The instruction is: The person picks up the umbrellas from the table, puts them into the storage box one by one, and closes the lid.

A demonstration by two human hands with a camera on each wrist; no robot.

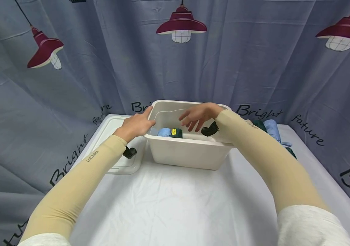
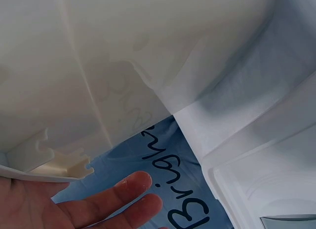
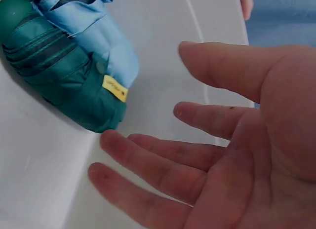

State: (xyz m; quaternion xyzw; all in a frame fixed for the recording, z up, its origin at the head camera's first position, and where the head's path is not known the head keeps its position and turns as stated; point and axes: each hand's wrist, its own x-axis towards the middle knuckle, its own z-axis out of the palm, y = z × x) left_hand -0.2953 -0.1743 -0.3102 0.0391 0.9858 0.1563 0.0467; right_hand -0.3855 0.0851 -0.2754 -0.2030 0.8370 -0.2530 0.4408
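A white plastic bin (image 1: 187, 152) stands on the table. Inside it, side by side, lie a light blue folded umbrella (image 3: 111, 46) and a dark green folded umbrella (image 3: 64, 78) with a yellow label. My left hand (image 1: 136, 126) rests on the bin's left rim, thumb over the edge; its other visible fingers extend straight along the outside in the left wrist view. Inside the opening, my right hand (image 1: 200, 115) hovers with fingers spread and nothing held. In the right wrist view its fingertips appear close to the green umbrella's end; whether they touch is unclear.
A white lid (image 1: 110, 124) lies on the table left of the bin, partly behind my left arm. To the right, beyond my right forearm, are a light blue bundle (image 1: 272, 129) and dark green ones (image 1: 291, 152). A grey-blue curtain (image 1: 116, 61) hangs behind.
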